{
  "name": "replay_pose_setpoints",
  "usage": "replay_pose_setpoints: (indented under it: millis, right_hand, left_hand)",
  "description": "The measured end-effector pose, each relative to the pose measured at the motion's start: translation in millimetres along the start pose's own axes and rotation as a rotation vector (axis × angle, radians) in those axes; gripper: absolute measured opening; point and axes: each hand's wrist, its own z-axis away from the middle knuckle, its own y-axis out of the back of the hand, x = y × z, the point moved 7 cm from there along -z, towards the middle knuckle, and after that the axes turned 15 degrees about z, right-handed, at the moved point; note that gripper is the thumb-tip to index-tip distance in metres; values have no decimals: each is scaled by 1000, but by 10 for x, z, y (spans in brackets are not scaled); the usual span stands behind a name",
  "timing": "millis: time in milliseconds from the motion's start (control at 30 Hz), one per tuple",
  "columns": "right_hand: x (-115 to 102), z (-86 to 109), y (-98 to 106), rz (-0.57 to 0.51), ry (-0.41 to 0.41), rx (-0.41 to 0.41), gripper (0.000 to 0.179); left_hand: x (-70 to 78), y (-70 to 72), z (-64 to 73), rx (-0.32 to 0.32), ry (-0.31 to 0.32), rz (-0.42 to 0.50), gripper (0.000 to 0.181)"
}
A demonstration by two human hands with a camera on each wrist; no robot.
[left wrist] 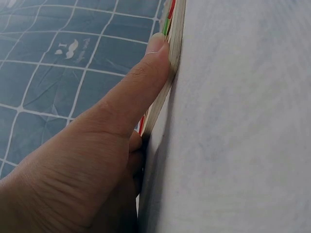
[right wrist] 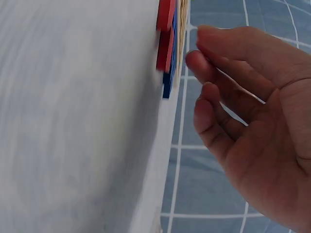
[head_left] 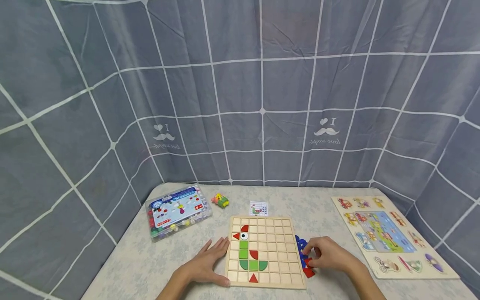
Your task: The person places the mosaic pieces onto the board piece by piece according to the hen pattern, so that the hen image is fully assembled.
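A wooden grid board (head_left: 279, 250) carries a bird shape of red, green and white tiles, with an eye tile (head_left: 244, 236) near its top. My left hand (head_left: 205, 263) lies spread along the board's left side; its thumb touches the edge near the front corner, and in the left wrist view the thumb (left wrist: 141, 80) lies along the wooden edge. Over the loose pieces at the board's right side hovers my right hand (head_left: 330, 255), fingers loosely bent. Red pieces (head_left: 308, 273) and blue pieces (head_left: 301, 246) lie there. In the right wrist view, nothing shows between thumb and fingers.
Behind the board lies a small pattern card (head_left: 258, 208), with a little yellow and green toy (head_left: 220, 200) to its left. A clear box of beads (head_left: 178, 211) sits at the back left. On the right rests a wooden picture puzzle (head_left: 393, 237). Grey checked curtains (head_left: 240, 91) surround the table.
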Motion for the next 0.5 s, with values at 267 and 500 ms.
replay_pose_setpoints:
  millis: [267, 500]
  right_hand:
    - [106, 41, -67, 2, -45, -46, 23]
    - [143, 39, -69, 28, -51, -33, 22]
  left_hand:
    - [10, 13, 20, 1, 2, 2, 114]
    - [17, 4, 14, 8, 3, -3, 114]
